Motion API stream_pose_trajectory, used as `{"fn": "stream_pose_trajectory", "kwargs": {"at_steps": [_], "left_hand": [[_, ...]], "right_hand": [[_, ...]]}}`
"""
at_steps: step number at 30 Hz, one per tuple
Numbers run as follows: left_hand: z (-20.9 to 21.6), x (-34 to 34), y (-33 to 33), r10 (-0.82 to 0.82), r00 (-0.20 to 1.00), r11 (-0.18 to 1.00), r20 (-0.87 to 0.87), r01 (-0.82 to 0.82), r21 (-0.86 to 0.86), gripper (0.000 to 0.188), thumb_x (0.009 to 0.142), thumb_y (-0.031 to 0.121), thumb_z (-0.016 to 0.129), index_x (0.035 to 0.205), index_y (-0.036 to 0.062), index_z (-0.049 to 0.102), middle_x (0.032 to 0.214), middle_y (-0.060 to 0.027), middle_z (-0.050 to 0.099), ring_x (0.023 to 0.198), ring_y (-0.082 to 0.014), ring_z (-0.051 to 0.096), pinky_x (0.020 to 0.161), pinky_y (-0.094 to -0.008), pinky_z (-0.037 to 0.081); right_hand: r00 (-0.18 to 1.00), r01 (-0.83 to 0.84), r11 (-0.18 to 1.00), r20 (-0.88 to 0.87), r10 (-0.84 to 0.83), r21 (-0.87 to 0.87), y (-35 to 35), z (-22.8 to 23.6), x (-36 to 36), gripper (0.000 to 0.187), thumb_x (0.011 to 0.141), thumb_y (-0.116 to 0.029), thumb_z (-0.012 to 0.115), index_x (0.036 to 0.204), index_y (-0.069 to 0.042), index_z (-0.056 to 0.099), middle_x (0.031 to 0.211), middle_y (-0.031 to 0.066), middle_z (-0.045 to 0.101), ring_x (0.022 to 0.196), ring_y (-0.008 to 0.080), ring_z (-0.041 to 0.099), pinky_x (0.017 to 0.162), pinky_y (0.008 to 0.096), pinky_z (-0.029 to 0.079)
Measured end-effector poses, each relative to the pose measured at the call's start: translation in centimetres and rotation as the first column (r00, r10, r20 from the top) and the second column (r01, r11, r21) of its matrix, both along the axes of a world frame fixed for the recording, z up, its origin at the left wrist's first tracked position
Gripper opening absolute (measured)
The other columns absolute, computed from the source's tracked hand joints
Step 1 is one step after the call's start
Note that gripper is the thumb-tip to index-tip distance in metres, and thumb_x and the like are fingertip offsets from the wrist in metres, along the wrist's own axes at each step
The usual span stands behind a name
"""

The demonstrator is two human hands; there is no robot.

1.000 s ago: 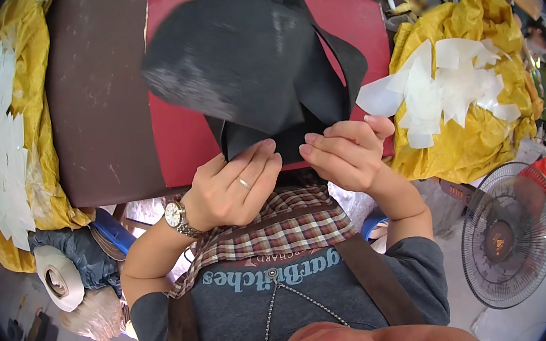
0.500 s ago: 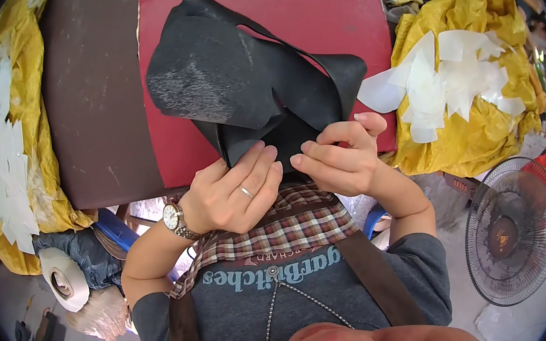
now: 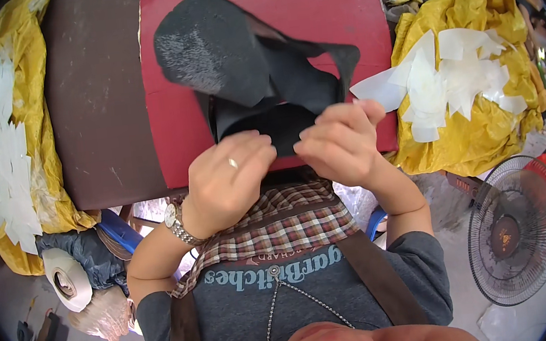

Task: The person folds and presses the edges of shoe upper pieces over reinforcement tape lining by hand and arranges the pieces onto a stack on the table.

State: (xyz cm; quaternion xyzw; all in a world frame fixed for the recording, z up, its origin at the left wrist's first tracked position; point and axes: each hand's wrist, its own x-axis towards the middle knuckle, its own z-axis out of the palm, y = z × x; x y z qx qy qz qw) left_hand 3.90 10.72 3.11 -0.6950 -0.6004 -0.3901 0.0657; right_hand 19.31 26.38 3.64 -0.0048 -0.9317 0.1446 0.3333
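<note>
A floppy black leather piece [image 3: 244, 66], shaped like a shoe or boot upper, stands bent over the red mat [image 3: 180, 151]. A broad rounded flap with a scuffed grey patch folds over at its left, and a strap-like band loops round its right side. With its fingers curled, my left hand [image 3: 230, 179] grips the near edge at the left. My right hand [image 3: 344, 145] pinches the same edge farther right, fingers bent. Between the hands the dark inside of the piece shows. Both sets of fingertips are partly hidden and blurred.
White thin cut pieces [image 3: 457, 75] lie on a yellow sheet [image 3: 498, 138] at right; more white pieces [image 3: 5, 154] rest on yellow sheeting at left. A fan [image 3: 515, 230] stands at lower right. Beside my left arm is a white roll [image 3: 68, 281]. Tools clutter the far right corner.
The near edge of the leather piece has been lifted and spread, so its opening shows wider. Its scuffed flap has swung slightly right and away. My right hand has risen a little.
</note>
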Motion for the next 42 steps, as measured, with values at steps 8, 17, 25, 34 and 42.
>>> {"fn": "stream_pose_trajectory", "kwargs": {"at_steps": [8,17,25,34,42], "left_hand": [[1.3,-1.3,1.5,0.168,0.678,0.865,0.715,0.246,-0.437,0.01,0.087,0.009,0.065,0.093,0.0005,0.067,0.083,-0.0097,0.061,0.076,-0.0234,0.06,0.066,-0.032,0.047],[0.5,-0.4,2.0,0.236,0.655,0.776,0.718,0.318,-0.545,0.013,0.089,0.01,0.062,0.09,-0.002,0.067,0.08,-0.01,0.062,0.072,-0.02,0.059,0.065,-0.0309,0.045],[-0.1,0.4,1.6,0.267,0.634,0.811,0.725,0.258,-0.525,0.014,0.09,0.01,0.062,0.089,-0.0026,0.066,0.079,-0.0107,0.062,0.073,-0.0214,0.06,0.064,-0.0319,0.045],[0.0,0.4,1.5,0.245,0.666,0.813,0.704,0.255,-0.524,0.014,0.091,0.012,0.062,0.09,-0.0023,0.066,0.079,-0.0101,0.062,0.073,-0.0217,0.059,0.063,-0.0319,0.045],[-0.3,0.5,1.6,0.27,0.691,0.825,0.671,0.194,-0.531,0.013,0.09,0.011,0.063,0.092,-0.002,0.066,0.077,-0.0109,0.062,0.072,-0.0225,0.06,0.062,-0.0325,0.045]], "right_hand": [[0.998,-0.044,0.993,0.03,0.047,-0.11,0.8,-0.3,-0.9,0.019,0.064,-0.021,0.075,0.081,-0.018,0.065,0.085,-0.006,0.061,0.089,0.0148,0.057,0.087,0.0371,0.029],[0.994,-0.015,0.992,-0.107,0.028,0.121,-0.3,-3.6,1.7,0.013,0.068,-0.017,0.068,0.08,-0.022,0.064,0.09,-0.0055,0.065,0.086,0.0129,0.059,0.099,0.0383,0.025],[0.997,0.01,0.995,-0.081,-0.002,0.097,-0.8,-3.7,2.2,0.008,0.069,-0.018,0.067,0.077,-0.02,0.064,0.091,-0.0057,0.065,0.087,0.012,0.06,0.103,0.0395,0.022],[0.995,0.035,0.995,-0.092,-0.026,0.09,-1.0,-3.7,2.1,0.009,0.069,-0.018,0.065,0.078,-0.021,0.066,0.088,-0.0063,0.064,0.085,0.0115,0.059,0.103,0.0395,0.02],[0.998,0.059,0.997,0.019,-0.06,0.055,-1.4,-3.2,2.0,0.023,0.067,-0.019,0.066,0.088,-0.021,0.074,0.092,-0.0067,0.059,0.093,0.0131,0.054,0.104,0.0397,0.02]]}}
